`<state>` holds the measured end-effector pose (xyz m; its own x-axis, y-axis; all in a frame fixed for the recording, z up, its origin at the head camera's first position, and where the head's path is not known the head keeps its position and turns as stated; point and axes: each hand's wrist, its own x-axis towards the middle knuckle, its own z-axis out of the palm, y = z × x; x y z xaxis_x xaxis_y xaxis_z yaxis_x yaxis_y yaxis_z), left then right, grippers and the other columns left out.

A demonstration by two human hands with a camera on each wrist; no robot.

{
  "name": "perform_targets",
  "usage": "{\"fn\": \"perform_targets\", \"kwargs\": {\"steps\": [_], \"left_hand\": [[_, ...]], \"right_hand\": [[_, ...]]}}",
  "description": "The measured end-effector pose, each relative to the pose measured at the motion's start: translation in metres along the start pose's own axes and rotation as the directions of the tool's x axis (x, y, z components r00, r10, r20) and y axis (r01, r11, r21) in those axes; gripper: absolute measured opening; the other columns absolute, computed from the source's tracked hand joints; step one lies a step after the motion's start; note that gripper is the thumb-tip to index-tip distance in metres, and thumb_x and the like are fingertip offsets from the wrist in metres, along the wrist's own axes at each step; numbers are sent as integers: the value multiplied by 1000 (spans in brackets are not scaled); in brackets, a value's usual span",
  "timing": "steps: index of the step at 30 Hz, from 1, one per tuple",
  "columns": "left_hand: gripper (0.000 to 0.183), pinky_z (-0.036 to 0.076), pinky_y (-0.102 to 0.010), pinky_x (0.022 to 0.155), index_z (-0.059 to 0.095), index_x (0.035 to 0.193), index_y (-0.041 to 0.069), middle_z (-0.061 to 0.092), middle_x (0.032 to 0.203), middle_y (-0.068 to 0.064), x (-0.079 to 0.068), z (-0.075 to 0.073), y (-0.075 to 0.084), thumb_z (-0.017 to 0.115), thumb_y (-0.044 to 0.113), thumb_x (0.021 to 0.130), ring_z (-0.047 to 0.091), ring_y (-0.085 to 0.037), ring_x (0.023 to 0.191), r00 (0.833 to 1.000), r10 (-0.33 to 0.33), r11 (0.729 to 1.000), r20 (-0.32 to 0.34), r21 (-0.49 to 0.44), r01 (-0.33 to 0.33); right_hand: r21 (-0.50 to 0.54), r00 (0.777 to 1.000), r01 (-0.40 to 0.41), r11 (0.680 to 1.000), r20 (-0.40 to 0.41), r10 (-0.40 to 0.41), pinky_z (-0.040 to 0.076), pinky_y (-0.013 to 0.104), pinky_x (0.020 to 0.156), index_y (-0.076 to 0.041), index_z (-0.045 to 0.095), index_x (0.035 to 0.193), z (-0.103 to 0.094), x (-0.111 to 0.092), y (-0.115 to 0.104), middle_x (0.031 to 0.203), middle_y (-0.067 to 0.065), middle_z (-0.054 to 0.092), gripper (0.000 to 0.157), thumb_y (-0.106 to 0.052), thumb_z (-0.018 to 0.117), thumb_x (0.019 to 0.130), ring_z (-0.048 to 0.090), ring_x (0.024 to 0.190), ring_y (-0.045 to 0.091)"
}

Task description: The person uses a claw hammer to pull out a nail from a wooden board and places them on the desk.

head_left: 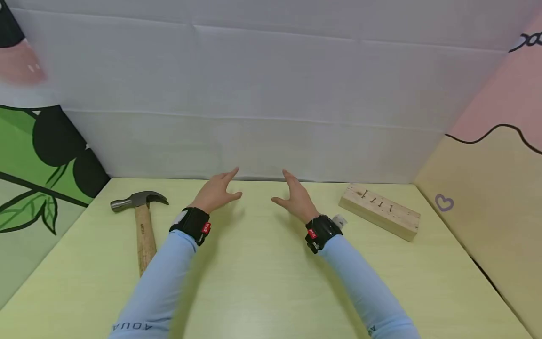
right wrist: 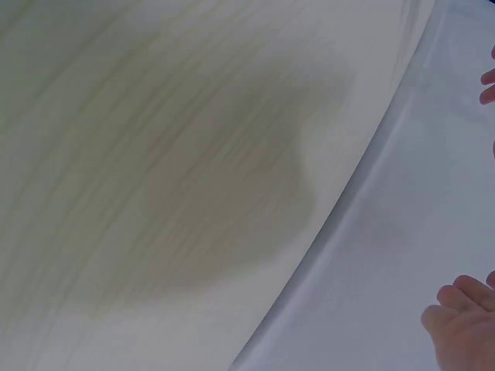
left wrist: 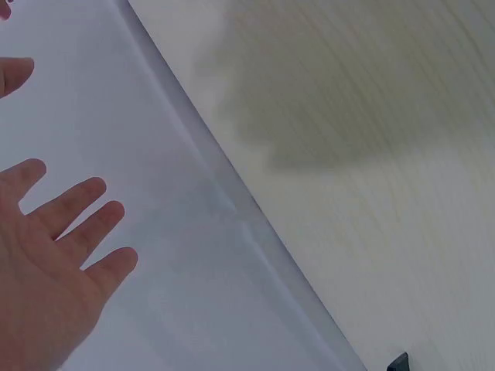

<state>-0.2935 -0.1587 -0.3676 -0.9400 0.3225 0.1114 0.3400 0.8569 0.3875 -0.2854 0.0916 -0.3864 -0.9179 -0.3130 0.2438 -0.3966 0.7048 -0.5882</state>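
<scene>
In the head view my left hand point(head_left: 215, 192) is held over the far part of the table, fingers extended and thumb spread, holding nothing. My right hand point(head_left: 298, 200) mirrors it a short way to the right, also bare. A claw hammer point(head_left: 144, 212) with a wooden handle lies left of my left hand, its lower handle end hidden by the sleeve. To the right of my right hand lies a wooden block point(head_left: 378, 212) with several nails in its top, some looking bent. The left wrist view shows the left hand point(left wrist: 50, 270) with fingers apart.
The pale yellow table point(head_left: 262, 282) meets a white cloth wall point(head_left: 262, 94) at its back edge. A painted panel point(head_left: 38, 165) stands on the left and a pink and tan panel point(head_left: 499, 212) on the right. Each wrist wears a black strap.
</scene>
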Motion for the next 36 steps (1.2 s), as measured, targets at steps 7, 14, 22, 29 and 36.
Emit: {"fn": "perform_targets", "kwargs": {"steps": [7,14,22,29,36], "left_hand": [[74,28,-54,99,22,144,10,32,139,-26,-15,-22,-12,59,35,85,29,-42,127,995,-26,1000,93,16,25],[71,30,-55,97,27,142,6,34,138,-27,-34,-46,-22,61,31,85,32,-43,126,991,-9,995,132,100,-5],[66,35,-54,93,36,137,1,41,132,-27,-60,-60,-38,65,23,82,38,-43,121,987,36,982,156,175,-64],[60,40,-50,87,43,134,2,47,126,-26,-79,-66,-48,66,15,80,44,-42,115,981,28,980,190,187,-64],[58,44,-49,81,50,127,2,50,123,-25,-99,-71,-65,69,-2,73,46,-42,112,985,-1,979,175,202,-35]], "right_hand": [[80,997,44,996,57,-49,23,37,107,-14,14,146,7,0,-31,149,6,21,86,-32,68,81,21,136,21],[69,988,105,992,107,-112,25,35,106,-13,18,145,15,-1,-53,149,4,22,87,-35,69,79,22,135,19],[41,969,177,983,171,-181,23,33,107,-12,17,145,20,-7,-66,149,3,23,90,-38,70,78,22,136,17],[17,951,239,971,198,-238,23,30,107,-14,18,145,25,-12,-76,148,0,24,90,-40,70,77,23,135,14],[23,926,298,954,236,-295,23,27,106,-14,19,145,34,-17,-90,147,0,27,89,-38,70,76,25,134,13]]}}
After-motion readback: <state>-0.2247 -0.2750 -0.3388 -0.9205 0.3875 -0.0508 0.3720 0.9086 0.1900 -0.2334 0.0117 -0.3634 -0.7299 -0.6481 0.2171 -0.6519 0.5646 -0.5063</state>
